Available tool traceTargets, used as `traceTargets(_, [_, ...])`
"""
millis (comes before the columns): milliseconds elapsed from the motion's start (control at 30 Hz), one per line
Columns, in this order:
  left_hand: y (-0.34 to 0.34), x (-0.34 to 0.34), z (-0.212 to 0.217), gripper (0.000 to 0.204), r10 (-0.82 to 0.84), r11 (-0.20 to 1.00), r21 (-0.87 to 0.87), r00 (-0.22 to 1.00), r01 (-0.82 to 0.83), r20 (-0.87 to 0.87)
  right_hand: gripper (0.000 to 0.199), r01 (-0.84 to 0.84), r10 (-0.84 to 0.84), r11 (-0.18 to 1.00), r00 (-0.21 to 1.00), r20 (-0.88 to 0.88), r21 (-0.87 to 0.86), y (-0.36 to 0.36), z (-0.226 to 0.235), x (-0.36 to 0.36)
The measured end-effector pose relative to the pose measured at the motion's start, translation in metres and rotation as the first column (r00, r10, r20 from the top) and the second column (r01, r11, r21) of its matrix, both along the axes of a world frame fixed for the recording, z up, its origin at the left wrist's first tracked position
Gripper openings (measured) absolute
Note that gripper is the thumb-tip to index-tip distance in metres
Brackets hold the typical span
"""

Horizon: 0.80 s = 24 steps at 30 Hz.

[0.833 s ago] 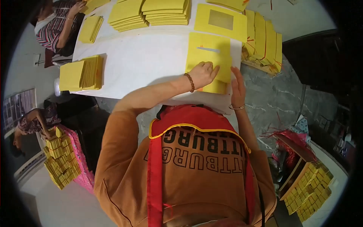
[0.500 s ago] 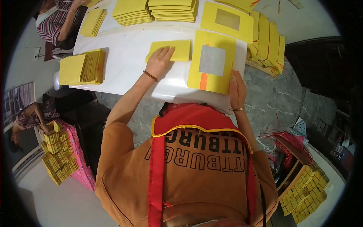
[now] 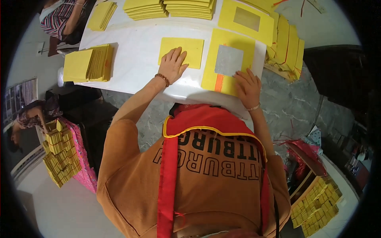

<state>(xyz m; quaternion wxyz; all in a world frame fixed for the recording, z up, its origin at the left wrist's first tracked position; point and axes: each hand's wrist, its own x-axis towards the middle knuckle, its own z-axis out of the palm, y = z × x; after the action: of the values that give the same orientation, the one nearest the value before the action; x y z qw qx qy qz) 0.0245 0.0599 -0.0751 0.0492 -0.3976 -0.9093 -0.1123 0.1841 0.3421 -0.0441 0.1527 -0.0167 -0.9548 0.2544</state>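
Left hand (image 3: 173,63) — open, flat on a folded yellow sheet (image 3: 181,52), just left of the yellow sheet with silver square (image 3: 228,61). Right hand (image 3: 247,84) — open, fingers pressing that sheet's lower edge on the white table (image 3: 135,59).

Top yellow stacks (image 3: 168,8) cut off

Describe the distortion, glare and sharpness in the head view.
Head view: fisheye bends the white table edge, with a black rim at the corners; soft glare lies on the table; the left hand, right hand and yellow sheets look sharp; far edges look softer.
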Motion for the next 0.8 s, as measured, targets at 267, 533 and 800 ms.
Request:
traceTargets(267, [0.054,0.027,0.049,0.028,-0.408,0.897,0.236,0.905,0.374,0.118,0.026,-0.085,0.085,0.994,0.996,0.006,-0.066,0.006,-0.016,-0.004])
traceTargets(533, [0.074,0.046,0.052,0.021,-0.569,0.813,0.306,0.787,0.496,0.237,0.017,-0.122,0.156,0.877,0.987,0.035,-0.465,0.028,-0.035,-0.007])
traceTargets(800, [0.078,0.019,0.056,0.020,-0.437,0.897,0.283,0.591,0.339,0.678,0.047,-0.070,0.111,0.655,0.994,0.005,-0.753,0.029,-0.036,-0.007])
